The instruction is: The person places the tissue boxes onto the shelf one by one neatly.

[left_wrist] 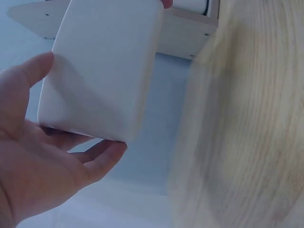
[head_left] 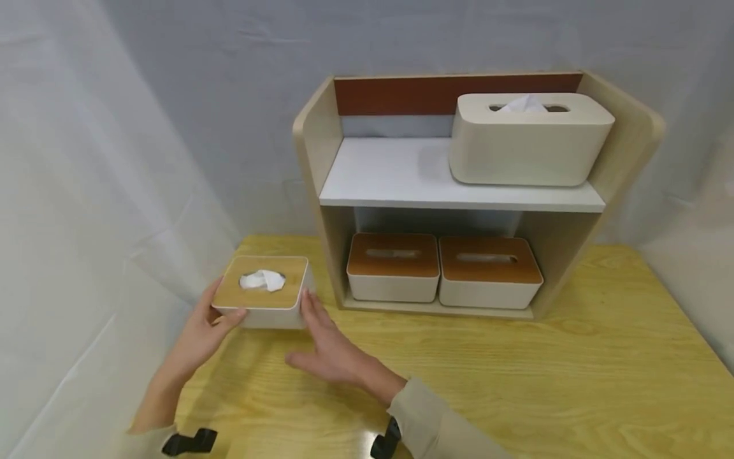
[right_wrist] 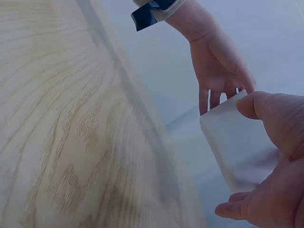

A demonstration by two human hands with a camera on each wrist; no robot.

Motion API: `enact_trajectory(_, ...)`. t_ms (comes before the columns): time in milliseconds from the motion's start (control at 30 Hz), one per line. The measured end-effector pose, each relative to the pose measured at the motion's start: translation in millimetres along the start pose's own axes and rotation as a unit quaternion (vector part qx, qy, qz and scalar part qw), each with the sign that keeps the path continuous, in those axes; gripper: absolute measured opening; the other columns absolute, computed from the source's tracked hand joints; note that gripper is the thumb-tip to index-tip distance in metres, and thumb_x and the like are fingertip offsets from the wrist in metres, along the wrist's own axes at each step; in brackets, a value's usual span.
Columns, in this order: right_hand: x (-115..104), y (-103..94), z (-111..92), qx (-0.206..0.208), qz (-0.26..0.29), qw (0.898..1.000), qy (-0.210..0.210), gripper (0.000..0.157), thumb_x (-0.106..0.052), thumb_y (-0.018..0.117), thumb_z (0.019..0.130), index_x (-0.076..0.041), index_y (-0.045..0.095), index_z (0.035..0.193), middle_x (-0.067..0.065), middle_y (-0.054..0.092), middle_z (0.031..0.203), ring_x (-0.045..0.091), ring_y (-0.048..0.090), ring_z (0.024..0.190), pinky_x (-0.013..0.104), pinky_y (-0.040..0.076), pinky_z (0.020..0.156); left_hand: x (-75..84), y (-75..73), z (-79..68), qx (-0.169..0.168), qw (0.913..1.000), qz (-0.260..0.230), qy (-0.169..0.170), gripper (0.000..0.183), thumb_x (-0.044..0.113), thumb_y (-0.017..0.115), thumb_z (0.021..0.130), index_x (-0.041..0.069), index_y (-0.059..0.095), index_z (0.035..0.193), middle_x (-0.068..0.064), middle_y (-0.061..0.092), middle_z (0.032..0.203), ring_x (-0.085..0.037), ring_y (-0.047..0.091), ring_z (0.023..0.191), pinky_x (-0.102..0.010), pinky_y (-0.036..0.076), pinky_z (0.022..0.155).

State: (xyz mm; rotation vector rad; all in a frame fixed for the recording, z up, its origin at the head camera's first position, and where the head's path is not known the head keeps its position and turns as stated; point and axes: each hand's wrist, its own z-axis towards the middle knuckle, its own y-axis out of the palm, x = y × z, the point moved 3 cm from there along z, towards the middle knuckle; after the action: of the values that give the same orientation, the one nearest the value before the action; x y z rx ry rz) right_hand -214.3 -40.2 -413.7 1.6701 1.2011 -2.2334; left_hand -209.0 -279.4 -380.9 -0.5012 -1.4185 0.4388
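Note:
A small white tissue box [head_left: 287, 296] with a light wood lid and a tuft of tissue in its oval slot is held over the left part of the table. My left hand [head_left: 197, 338] grips its left end, thumb at the front and fingers behind. In the left wrist view the plain white underside [left_wrist: 102, 71] shows, clear of the wood. My right hand [head_left: 338, 357] lies with extended fingers against the box's right end, thumb spread away below. The right wrist view has both hands at opposite ends of the box [right_wrist: 237, 137].
A two-level shelf unit [head_left: 459, 197] stands at the back of the wood-grain table [head_left: 573, 382]. Two boxes with brown lids, one on the left [head_left: 392, 287] and one on the right [head_left: 490, 293], fill its lower level. A larger cream tissue box [head_left: 527, 150] sits top right. White curtain [head_left: 86, 223] hangs at left.

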Motion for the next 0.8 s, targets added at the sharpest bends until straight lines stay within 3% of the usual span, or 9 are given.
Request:
enact_trajectory(100,-8.1,-2.3,-6.7,0.005,0.001,1.000,-0.003,0.104,-0.036,0.065,0.093,-0.022,-0.015,0.157,0.004,-0.017,0.164,0.024,-0.004,0.152,0.053,0.017,0.119,9.1,-2.7,-6.9,0.014,0.9997,0.002,0.021,0.079,0.024,0.057,0.102,0.013,0.006,0.161,-0.028,0.031,0.153,-0.043,0.049,0.122,-0.016,0.048,0.078)
enact_trajectory(300,-26.3,-10.8,-20.8,0.028,0.012,1.000,-0.006,0.107,-0.037,0.068,0.091,-0.031,-0.018,0.155,-0.003,-0.019,0.163,0.025,-0.003,0.152,0.057,0.016,0.117,28.6,-5.0,-15.8,0.042,0.9946,-0.022,0.093,0.077,0.006,0.060,0.099,0.016,0.014,0.160,-0.025,0.030,0.153,-0.008,0.050,0.116,-0.012,0.047,0.083)
enact_trajectory(367,-32.3,-14.8,-25.4,0.038,0.013,0.999,-0.009,0.107,-0.038,0.068,0.091,-0.032,-0.018,0.155,-0.004,-0.019,0.163,0.025,-0.003,0.152,0.058,0.017,0.117,35.6,-4.5,-17.1,0.051,0.9917,-0.036,0.112,0.080,0.001,0.061,0.096,0.016,0.016,0.160,-0.023,0.031,0.153,-0.003,0.048,0.115,-0.011,0.045,0.086)
enact_trajectory(600,-49.1,-27.2,-39.6,0.084,0.009,0.996,-0.028,0.110,-0.036,0.071,0.089,-0.028,-0.016,0.157,0.000,-0.017,0.165,0.027,-0.007,0.152,0.061,0.016,0.116,58.6,-0.6,-21.3,0.063,0.9865,-0.076,0.130,0.089,-0.005,0.064,0.092,0.024,0.014,0.160,-0.017,0.026,0.158,-0.013,0.040,0.124,-0.010,0.038,0.095)
enact_trajectory(800,-61.7,-40.1,-49.8,0.107,0.012,0.993,-0.049,0.111,-0.034,0.072,0.089,-0.030,-0.017,0.156,0.000,-0.020,0.164,0.026,-0.009,0.152,0.059,0.015,0.117,79.4,1.6,-25.0,0.051,0.9753,-0.142,0.161,0.093,-0.012,0.061,0.090,0.023,0.013,0.161,-0.012,0.019,0.163,-0.018,0.034,0.133,-0.012,0.040,0.097)
